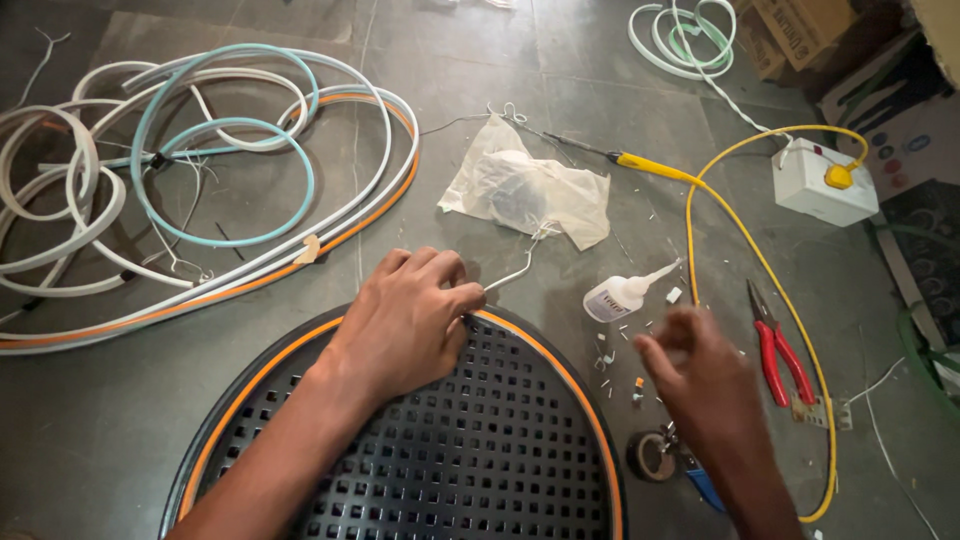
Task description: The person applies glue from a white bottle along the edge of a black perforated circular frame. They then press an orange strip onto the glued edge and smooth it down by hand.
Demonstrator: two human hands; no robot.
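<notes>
Black perforated metal filled the lower middle of the view: a round grid panel (480, 450) with an orange strip (560, 365) running along its rim; everything else lay on the grey floor around it. The left hand (405, 320) rested on the panel's upper edge, fingers curled shut, pinching the end of a thin white wire (515, 270) against the orange strip; the wire ran up and away from the rim toward a crumpled clear plastic bag (530, 190) beyond the panel; something dark showed dimly through the bag, though I could not tell what. The right hand (705, 380) hovered off the panel's right edge, blurred, fingers loosely half open, and I could not tell whether it had hold of anything. Between that hand and the bag lay a small white glue bottle (620, 297) on its side, nozzle pointing away from the panel; small bits of debris were scattered just beside it. Further right of the panel lay red-handled pliers (778, 350), crossed by a yellow cable (760, 260) looping up to a white box (822, 182); a roll of tape (655, 455) sat by the panel's right rim. To the panel's upper left sprawled coils of white, teal and orange flexible strip (200, 180); cardboard boxes (800, 30) stood at the far upper right.
</notes>
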